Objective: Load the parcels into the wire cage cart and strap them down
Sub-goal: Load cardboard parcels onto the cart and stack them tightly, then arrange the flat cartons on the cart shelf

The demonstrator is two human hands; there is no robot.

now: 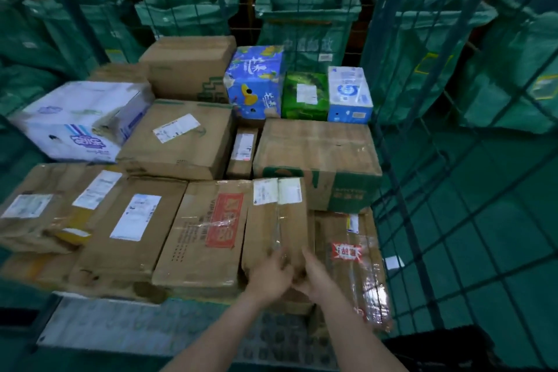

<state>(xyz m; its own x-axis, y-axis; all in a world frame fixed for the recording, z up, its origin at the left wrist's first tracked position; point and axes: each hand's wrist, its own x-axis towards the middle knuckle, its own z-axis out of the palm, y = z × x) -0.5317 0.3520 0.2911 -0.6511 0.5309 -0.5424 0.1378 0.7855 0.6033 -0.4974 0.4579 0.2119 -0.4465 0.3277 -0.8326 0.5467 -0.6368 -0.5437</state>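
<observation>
Several cardboard parcels fill the green wire cage cart (392, 160). A narrow brown parcel (276, 220) with two white labels at its far end lies near the front, between a box with a red print (208, 229) and a tape-wrapped box (353, 254). My left hand (270, 276) and my right hand (314, 276) both grip the near end of the narrow parcel, fingers curled over its edge. Farther back stand a blue printed carton (256, 81), a green carton (305, 95) and a white-blue carton (348, 93).
The cage's wire side wall (471, 205) rises close on the right. Green mail sacks (308, 18) hang in a row behind the cart. A white carton (81, 121) sits tilted at the left. A flat patterned package (151, 326) lies along the front edge.
</observation>
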